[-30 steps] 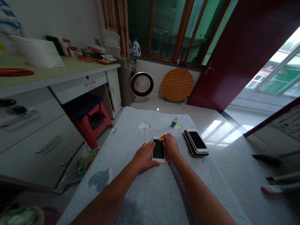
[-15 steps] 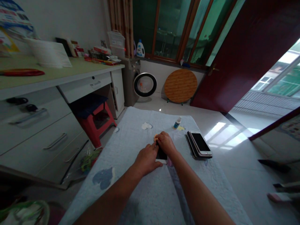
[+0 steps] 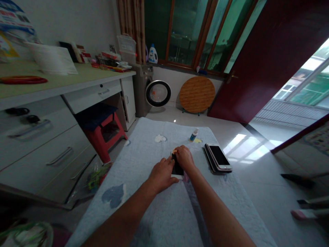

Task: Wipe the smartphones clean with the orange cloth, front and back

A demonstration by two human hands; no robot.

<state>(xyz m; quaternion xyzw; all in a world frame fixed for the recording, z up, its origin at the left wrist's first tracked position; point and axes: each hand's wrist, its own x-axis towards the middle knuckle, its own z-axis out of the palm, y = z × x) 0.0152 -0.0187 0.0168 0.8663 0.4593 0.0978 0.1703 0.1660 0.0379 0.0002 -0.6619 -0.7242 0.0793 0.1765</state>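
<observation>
A white-framed smartphone [image 3: 177, 168] with a dark screen lies on the cloth-covered surface in front of me. My left hand [image 3: 162, 173] grips its left side, thumb at the bottom edge and fingers near the upper left. My right hand [image 3: 184, 157] is closed over the phone's top end, pinching a small orange piece [image 3: 175, 151], possibly a cloth; most of it is hidden under the fingers. To the right rests a stack of several phones [image 3: 219, 157], the top one white with a black screen. Beyond my hands stands a small spray bottle [image 3: 194, 134] with a blue label.
The pale blue cloth [image 3: 144, 137] covers the low surface. On the left are a desk with drawers [image 3: 59, 133] and a red stool [image 3: 108, 133]. A washing machine [image 3: 142, 89] with its door open, a round wooden tabletop [image 3: 197, 94] and a dark red door [image 3: 244, 68] stand behind.
My right hand has shifted slightly to the right along the phone's top end, with the orange piece. My left hand stays on the phone, and the view has moved slightly.
</observation>
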